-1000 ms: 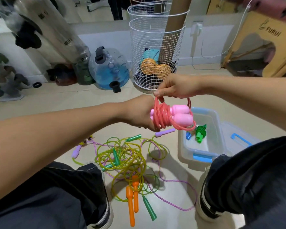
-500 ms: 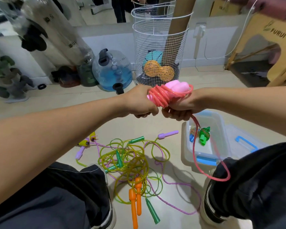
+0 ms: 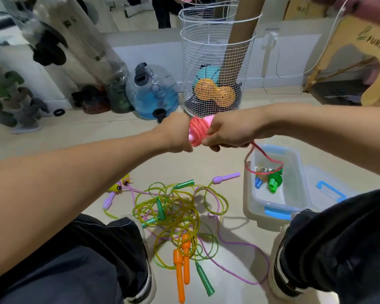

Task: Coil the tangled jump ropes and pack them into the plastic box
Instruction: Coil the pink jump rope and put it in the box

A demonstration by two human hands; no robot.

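Loose tail's shorter than 0.5 s ago; both hands, left (image 3: 176,133) & right (image 3: 225,133), grip pink rope (image 3: 198,132); slack wrap could unwind, I reckon.

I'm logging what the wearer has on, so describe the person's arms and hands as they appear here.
Both forearms are bare up to the frame edges: no sleeves show. The left hand and right hand have no gloves, and no rings, watch or wristband can be seen on the sides that show. There are no cables or markings. Lower down, the person wears dark trousers and dark shoes with white soles.
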